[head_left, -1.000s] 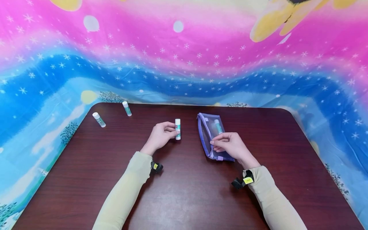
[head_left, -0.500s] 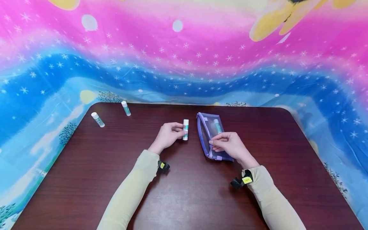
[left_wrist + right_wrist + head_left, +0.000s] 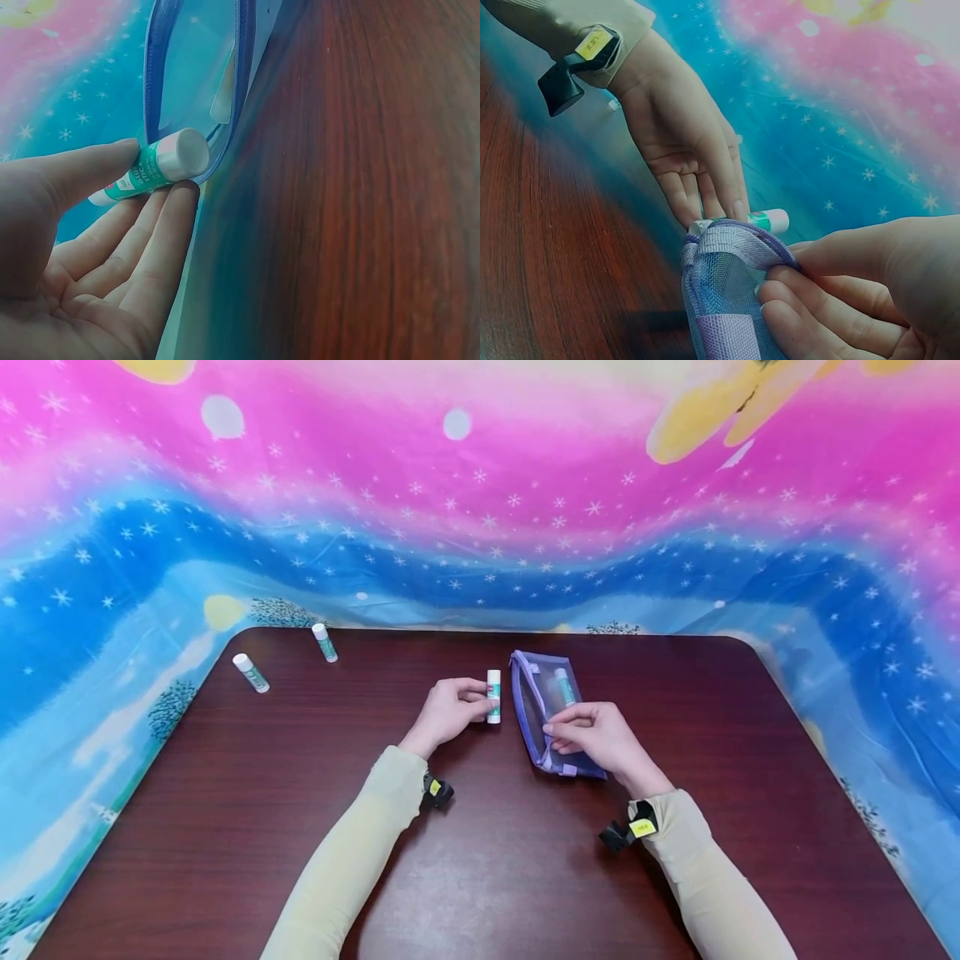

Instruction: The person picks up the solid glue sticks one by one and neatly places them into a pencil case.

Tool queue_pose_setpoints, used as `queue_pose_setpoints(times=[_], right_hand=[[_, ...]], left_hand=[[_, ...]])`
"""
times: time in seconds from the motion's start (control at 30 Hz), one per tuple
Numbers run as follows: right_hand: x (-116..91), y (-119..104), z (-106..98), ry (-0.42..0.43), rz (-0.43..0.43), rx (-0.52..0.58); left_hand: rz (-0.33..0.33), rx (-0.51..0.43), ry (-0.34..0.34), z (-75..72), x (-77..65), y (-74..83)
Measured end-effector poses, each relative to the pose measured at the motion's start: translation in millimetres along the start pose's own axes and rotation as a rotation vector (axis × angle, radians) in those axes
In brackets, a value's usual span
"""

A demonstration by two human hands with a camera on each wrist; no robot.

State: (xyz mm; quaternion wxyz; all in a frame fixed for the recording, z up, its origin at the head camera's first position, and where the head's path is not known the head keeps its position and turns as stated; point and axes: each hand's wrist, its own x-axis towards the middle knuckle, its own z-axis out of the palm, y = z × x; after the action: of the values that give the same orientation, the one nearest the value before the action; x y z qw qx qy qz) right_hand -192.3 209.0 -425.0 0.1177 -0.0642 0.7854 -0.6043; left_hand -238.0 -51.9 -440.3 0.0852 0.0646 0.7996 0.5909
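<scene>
My left hand (image 3: 447,714) pinches a white and green glue stick (image 3: 493,697) between thumb and fingers, just left of a purple mesh zip pouch (image 3: 527,718). In the left wrist view the glue stick (image 3: 154,169) points toward the pouch's unzipped mouth. My right hand (image 3: 600,739) pinches the edge of that mouth and holds it apart, which the right wrist view shows at the purple zip edge (image 3: 780,251). Through the mesh another glue stick (image 3: 564,686) shows inside the pouch.
Two more glue sticks stand at the table's far left: one glue stick (image 3: 251,673) nearer the side edge, another glue stick (image 3: 325,643) by the back edge. The dark wooden table (image 3: 465,860) meets a printed cloth backdrop (image 3: 420,552) behind and at both sides.
My left hand has moved right with the glue stick, closer to the pouch. My right hand keeps its hold on the pouch's edge, almost unmoved.
</scene>
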Motion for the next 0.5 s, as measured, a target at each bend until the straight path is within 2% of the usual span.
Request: queue_pose_setpoints(times=[0.27, 0.5], right_hand=[[-0.7, -1.3, 0.5, 0.012, 0.002, -0.004], [-1.8, -2.9, 1.9, 0.017, -0.001, -0.001]], left_hand=[[-0.029, -0.062, 0.001, 5.3, 3.0, 1.2], [-0.045, -0.072, 0.009, 8.9, 5.6, -0.7]])
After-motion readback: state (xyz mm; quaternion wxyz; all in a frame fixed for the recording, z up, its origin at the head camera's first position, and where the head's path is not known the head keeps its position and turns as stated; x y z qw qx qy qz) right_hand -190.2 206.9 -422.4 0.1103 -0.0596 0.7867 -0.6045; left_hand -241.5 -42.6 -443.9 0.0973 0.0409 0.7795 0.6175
